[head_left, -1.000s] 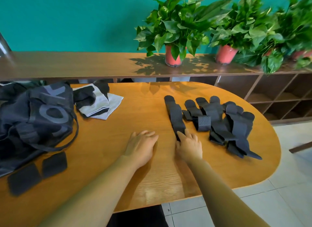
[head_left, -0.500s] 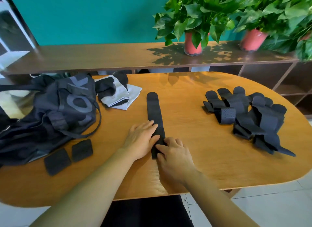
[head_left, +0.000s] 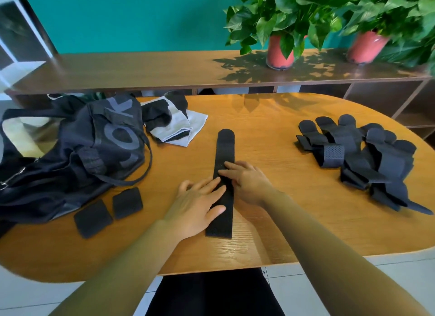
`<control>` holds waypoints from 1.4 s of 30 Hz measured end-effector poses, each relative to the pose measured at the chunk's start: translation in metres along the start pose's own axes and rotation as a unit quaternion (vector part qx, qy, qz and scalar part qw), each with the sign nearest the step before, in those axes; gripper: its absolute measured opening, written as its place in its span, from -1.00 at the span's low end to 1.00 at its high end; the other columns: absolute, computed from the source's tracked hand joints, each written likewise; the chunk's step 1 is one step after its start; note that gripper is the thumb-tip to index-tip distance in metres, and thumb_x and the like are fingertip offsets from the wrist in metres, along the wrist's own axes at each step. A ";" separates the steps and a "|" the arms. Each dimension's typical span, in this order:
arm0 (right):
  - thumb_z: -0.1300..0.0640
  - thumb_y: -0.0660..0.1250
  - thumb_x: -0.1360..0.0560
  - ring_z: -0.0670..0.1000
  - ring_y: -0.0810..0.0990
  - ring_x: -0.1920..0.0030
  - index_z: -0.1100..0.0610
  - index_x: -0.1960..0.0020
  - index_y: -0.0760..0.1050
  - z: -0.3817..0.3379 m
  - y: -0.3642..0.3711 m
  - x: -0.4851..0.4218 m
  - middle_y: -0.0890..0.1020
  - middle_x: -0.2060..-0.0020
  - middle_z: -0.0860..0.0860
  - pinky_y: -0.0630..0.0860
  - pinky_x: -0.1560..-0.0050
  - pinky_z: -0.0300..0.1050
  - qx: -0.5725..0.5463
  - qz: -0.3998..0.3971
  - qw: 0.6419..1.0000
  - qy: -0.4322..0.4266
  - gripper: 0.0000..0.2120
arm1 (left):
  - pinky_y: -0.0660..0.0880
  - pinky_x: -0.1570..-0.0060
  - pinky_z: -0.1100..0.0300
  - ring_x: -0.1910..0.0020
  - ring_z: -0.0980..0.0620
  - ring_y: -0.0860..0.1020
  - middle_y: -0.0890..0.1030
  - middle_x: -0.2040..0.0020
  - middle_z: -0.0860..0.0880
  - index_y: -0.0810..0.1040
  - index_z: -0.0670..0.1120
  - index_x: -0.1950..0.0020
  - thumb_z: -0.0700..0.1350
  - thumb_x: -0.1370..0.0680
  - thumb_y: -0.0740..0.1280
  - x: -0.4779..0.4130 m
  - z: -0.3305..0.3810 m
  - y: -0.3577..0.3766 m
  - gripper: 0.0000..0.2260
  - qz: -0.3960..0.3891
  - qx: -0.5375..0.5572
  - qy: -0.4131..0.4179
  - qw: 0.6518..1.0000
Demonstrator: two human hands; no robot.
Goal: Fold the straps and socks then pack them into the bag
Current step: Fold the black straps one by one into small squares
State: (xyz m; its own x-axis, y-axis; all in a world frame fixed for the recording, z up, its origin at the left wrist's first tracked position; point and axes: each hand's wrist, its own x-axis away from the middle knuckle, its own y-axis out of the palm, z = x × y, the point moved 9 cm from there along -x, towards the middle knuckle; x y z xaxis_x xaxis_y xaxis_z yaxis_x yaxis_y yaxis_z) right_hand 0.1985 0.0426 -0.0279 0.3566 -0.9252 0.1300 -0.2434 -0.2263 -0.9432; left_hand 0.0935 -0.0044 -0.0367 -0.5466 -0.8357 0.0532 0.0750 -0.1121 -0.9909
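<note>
**Status:** One strap [head_left: 225, 151] has been separated from the strap pile [head_left: 367, 160] at frame right and laid flat, lengthwise, at frame centre on the table [head_left: 270, 132].

**L hand** [head_left: 200, 202]: released, fingers straight, pressed flat on the strap's lower half.

**R hand** [head_left: 247, 181]: released, fingertips pressed on the strap at approx. mid-length.

**Vs. 0.5 s earlier:** R hand has been moved up from the near end, which is now exposed.

**Vs. 1.0 s earlier:** strap was at the pile's left edge.

**Judged:** flattening in hand; fold not yet made.

Two folded straps [head_left: 108, 209] lie lower left beside the bag [head_left: 70, 155]. Socks [head_left: 176, 125] lie upper centre-left, not packed.
</note>
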 end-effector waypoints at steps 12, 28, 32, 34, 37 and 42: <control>0.03 -0.01 -0.65 0.02 -0.07 -0.52 -0.17 -0.52 0.05 0.033 -0.007 -0.048 0.01 -0.54 -0.09 0.01 -0.44 0.06 0.062 -0.049 0.994 0.069 -0.55 | 0.29 -0.23 -0.04 -0.40 0.03 0.35 0.38 -0.46 0.07 0.48 0.06 -0.35 0.17 -0.57 -0.01 0.025 0.000 0.000 -0.53 0.023 -0.005 0.071 0.997; 0.31 0.24 -0.43 -0.13 0.37 -0.34 -0.02 -0.34 0.45 -0.028 -0.005 0.085 0.49 -0.27 -0.06 0.38 -0.34 -0.10 -0.178 0.083 0.978 -0.065 -0.49 | 0.15 -0.25 0.06 -0.45 0.13 0.23 0.28 -0.50 0.13 0.40 0.10 -0.43 0.07 -0.65 0.12 0.034 0.006 -0.009 -0.64 0.059 0.088 0.004 0.994; 0.25 0.24 -0.37 -0.12 0.38 -0.33 -0.01 -0.37 0.41 -0.024 0.011 0.096 0.46 -0.31 -0.06 0.35 -0.38 -0.06 -0.189 0.061 0.979 -0.044 -0.43 | 0.13 -0.35 0.03 -0.45 0.23 0.20 0.32 -0.47 0.16 0.41 0.09 -0.43 0.03 -0.56 0.08 0.049 0.012 -0.013 -0.56 0.070 0.133 0.009 0.989; 0.24 0.29 -0.39 -0.16 0.30 -0.37 0.00 -0.40 0.38 -0.025 0.013 0.100 0.41 -0.36 -0.09 0.26 -0.42 -0.16 -0.175 0.044 0.983 -0.044 -0.41 | 0.05 -0.42 0.04 -0.46 0.28 0.14 0.29 -0.48 0.19 0.35 0.09 -0.47 0.10 -0.49 0.12 0.057 0.017 -0.008 -0.48 0.038 0.122 0.018 0.992; 0.13 0.37 -0.40 -0.28 0.17 -0.37 0.00 -0.43 0.34 -0.027 0.016 0.101 0.36 -0.40 -0.16 0.11 -0.39 -0.31 -0.141 0.037 0.988 -0.056 -0.39 | -0.02 -0.42 0.12 -0.45 0.29 0.15 0.28 -0.48 0.20 0.32 0.09 -0.48 0.24 -0.47 0.27 0.059 0.018 -0.008 -0.40 0.041 0.111 0.019 0.993; -0.03 0.45 -0.40 -0.18 0.25 -0.39 -0.03 -0.40 0.37 -0.026 0.015 0.099 0.41 -0.36 -0.15 0.17 -0.39 -0.26 -0.115 0.060 0.991 -0.045 -0.40 | 0.02 -0.24 0.27 -0.29 0.22 0.39 0.53 -0.28 0.16 0.49 0.07 -0.35 0.16 -0.55 0.26 0.053 0.020 -0.024 -0.60 0.098 0.107 0.031 0.989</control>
State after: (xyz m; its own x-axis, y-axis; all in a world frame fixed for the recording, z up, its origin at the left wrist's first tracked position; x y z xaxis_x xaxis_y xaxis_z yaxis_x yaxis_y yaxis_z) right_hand 0.2068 -0.0603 -0.0210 0.3888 -0.9212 -0.0165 -0.4842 -0.1891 -0.8543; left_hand 0.0792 -0.0565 -0.0072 -0.5546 -0.8182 -0.1516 0.3549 -0.0678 -0.9324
